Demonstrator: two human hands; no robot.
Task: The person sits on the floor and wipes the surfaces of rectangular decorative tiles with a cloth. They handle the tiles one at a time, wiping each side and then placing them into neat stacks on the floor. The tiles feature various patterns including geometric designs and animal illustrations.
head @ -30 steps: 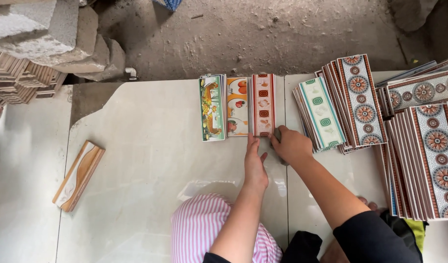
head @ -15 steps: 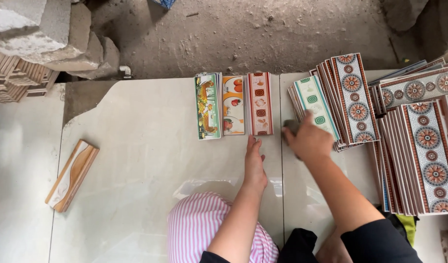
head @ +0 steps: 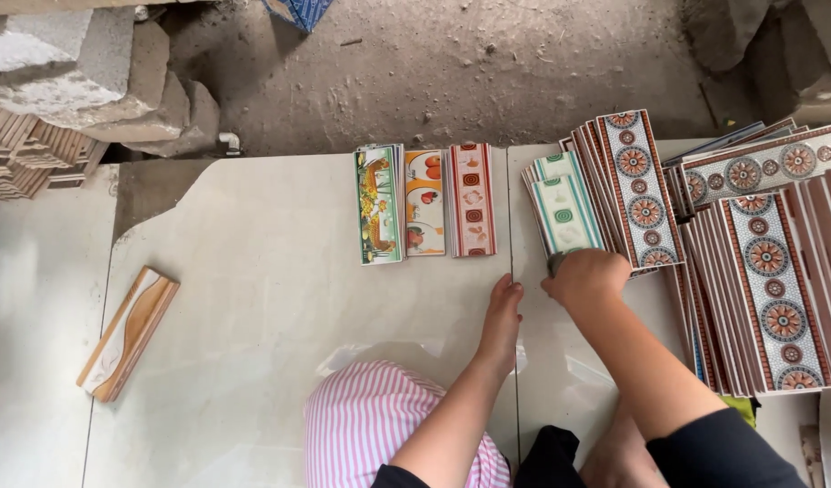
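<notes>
Nearest, a pink striped knee (head: pixel 379 425) and dark sleeves sit at the bottom edge, with both forearms reaching out over the pale floor tile (head: pixel 253 298). The left hand (head: pixel 504 316) lies flat and loose on that tile, fingers stretched forward and closed on nothing, just right of the seam between two floor tiles. The right hand (head: pixel 585 278) is just beside it to the right, curled over the near end of the green tiles (head: pixel 564 212); its fingers wrap that near edge, so it grasps the stack there, though how many tiles it holds cannot be told. The green stack runs away from the hand toward the far side, leaning against the brown medallion tiles (head: pixel 637 185) on its right. More medallion tiles (head: pixel 768 280) fan out at the far right, well past the hand. To the left of the green stack, apart from both hands, three short stacks stand side by side: red tiles (head: pixel 471 199), fruit tiles (head: pixel 424 201) and a leafy-picture stack (head: pixel 379 203). A wood-toned tile (head: pixel 126 333) lies alone at the near left. Farthest off are the dirt ground (head: pixel 478 63) and grey blocks (head: pixel 81 72) at the far left.
</notes>
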